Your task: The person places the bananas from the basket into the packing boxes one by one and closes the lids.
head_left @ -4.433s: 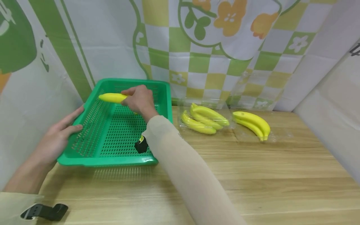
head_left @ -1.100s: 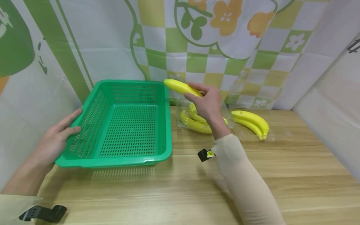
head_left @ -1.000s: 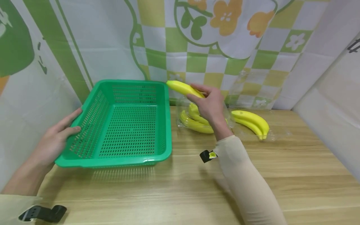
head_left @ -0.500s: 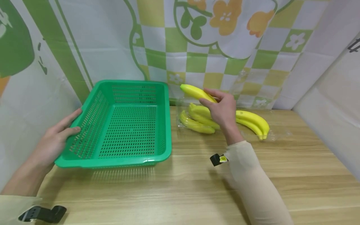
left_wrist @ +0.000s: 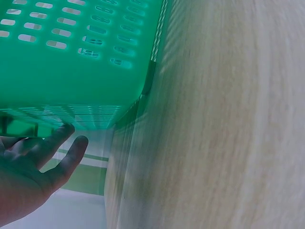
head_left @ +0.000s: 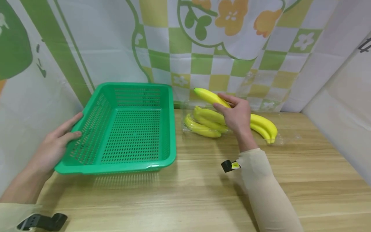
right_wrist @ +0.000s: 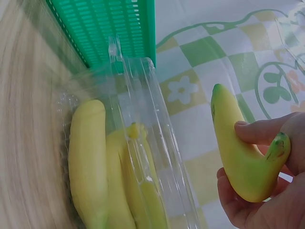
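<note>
A yellow banana (head_left: 209, 96) with a green tip is in my right hand (head_left: 237, 115), pinched between thumb and fingers. The right wrist view shows the banana (right_wrist: 238, 148) from its end, a short greenish stem by the palm. It is raised above a clear plastic box (right_wrist: 164, 112) that holds several bananas (head_left: 203, 129). My left hand (head_left: 55, 145) grips the left rim of a green plastic basket (head_left: 116, 168), thumb over the edge. From below, the left wrist view shows that hand's fingers (left_wrist: 71, 157) by the basket wall (left_wrist: 71, 71).
Two joined bananas (head_left: 265, 127) lie right of the box, partly behind my right hand, on clear plastic. The wooden table (head_left: 197, 190) runs along the front. A printed curtain (head_left: 179, 38) hangs behind, and a pale wall (head_left: 342, 106) stands at the right.
My right hand has carried the banana from over the basket rightward, past its right rim, to above the plastic box. The left hand stays on the basket rim.
</note>
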A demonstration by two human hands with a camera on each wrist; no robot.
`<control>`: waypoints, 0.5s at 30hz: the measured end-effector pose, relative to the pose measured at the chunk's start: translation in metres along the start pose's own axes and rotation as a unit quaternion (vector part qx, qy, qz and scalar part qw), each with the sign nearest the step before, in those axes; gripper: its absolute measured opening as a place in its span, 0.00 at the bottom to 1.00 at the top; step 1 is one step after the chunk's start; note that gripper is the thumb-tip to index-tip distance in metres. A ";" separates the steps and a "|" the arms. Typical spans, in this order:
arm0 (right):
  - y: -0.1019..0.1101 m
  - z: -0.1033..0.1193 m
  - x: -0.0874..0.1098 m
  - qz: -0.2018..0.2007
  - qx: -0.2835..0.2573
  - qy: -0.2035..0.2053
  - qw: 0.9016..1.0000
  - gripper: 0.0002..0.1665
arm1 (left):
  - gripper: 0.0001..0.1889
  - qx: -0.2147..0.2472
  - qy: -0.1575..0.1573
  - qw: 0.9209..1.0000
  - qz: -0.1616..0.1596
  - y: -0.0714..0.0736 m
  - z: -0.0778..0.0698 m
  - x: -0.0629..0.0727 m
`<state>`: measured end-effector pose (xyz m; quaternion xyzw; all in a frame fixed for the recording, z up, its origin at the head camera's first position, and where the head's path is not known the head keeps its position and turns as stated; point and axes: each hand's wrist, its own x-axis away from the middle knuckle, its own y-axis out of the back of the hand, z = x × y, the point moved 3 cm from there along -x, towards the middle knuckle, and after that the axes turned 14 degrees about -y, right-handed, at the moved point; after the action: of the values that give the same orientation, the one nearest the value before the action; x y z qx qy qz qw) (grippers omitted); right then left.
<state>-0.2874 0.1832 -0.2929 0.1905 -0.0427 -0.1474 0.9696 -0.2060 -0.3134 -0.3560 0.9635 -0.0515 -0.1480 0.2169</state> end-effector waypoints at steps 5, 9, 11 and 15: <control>0.008 -0.002 -0.001 -0.011 0.009 -0.009 1.000 0.24 | 0.32 -0.005 -0.002 1.000 0.001 0.000 0.001 -0.001; 0.014 -0.004 -0.003 -0.013 0.013 -0.016 1.000 0.24 | 0.31 -0.009 -0.002 1.000 -0.003 0.000 0.002 0.001; 0.016 -0.004 -0.003 -0.011 0.014 -0.019 1.000 0.24 | 0.31 -0.013 -0.002 1.000 -0.003 0.000 0.001 0.002; 0.023 -0.005 -0.005 -0.014 0.016 -0.020 1.000 0.24 | 0.31 -0.021 -0.004 1.000 0.000 -0.002 -0.002 0.002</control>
<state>-0.2847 0.2072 -0.2891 0.2034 -0.0621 -0.1639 0.9633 -0.2036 -0.3114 -0.3556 0.9582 -0.0498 -0.1529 0.2368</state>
